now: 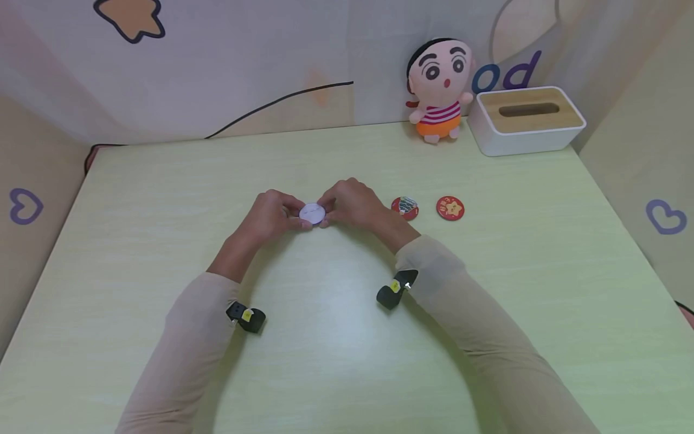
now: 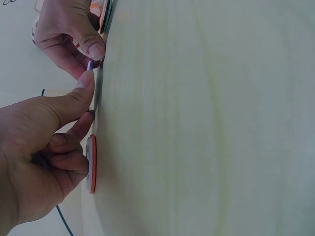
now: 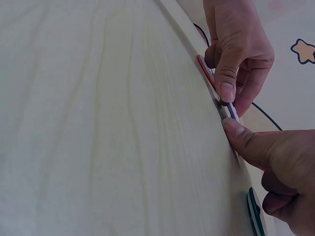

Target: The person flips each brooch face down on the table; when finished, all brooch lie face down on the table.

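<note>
A thin round white disc with a purple edge lies between the two hands over the pale wood-grain counter, its plain face up. The left hand pinches its left rim between thumb and forefinger, and the right hand pinches the opposite rim likewise, so neither is nearer; being round, the disc has no long axis, and the grips face each other across it. Whether it touches the counter, I cannot tell. A red-edged round disc lies beneath the left hand's curled fingers. Beyond the right wrist lie a round red badge with a green-and-white pattern and, farther right, a round red badge with a yellow star.
</note>
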The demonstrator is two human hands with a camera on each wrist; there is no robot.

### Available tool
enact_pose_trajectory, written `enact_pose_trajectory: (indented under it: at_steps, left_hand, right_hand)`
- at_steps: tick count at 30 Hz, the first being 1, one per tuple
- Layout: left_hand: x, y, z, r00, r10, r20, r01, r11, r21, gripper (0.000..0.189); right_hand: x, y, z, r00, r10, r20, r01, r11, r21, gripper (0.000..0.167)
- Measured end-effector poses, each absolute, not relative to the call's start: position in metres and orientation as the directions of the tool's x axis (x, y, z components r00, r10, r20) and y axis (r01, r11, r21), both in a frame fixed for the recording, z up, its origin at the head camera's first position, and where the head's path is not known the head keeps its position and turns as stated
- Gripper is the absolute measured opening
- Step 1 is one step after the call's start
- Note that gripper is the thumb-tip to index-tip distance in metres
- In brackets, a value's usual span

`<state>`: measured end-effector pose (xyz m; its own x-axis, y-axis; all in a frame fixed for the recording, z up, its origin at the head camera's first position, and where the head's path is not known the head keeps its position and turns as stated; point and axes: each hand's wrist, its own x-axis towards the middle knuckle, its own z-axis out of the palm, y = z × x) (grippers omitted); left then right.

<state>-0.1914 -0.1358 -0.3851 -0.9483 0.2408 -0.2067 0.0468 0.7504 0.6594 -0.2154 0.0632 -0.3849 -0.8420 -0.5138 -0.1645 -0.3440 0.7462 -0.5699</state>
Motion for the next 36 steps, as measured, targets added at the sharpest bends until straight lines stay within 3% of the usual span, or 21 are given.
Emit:
enact_pose_trajectory:
  at_steps: [16,23,36]
  left_hand:
    - [-0.190,-0.139,-0.391,-0.953,0.236,-0.188,0.066,0.771,0.633,0.036]
    - [-0.189,-0.136,-0.388,-0.953,0.251,-0.173,0.086,0.766,0.637,0.038]
    - [-0.187,-0.133,-0.384,-0.959,0.228,-0.170,0.082,0.794,0.602,0.036]
  right_hand:
    - [-0.215,0.059,-0.386,-0.821,-0.536,-0.197,-0.355,0.750,-0.559,0.041]
    - [-0.214,0.061,-0.387,-0.851,-0.507,-0.135,-0.348,0.738,-0.578,0.035]
    - [-0.213,0.062,-0.385,-0.860,-0.489,-0.148,-0.332,0.756,-0.565,0.035]
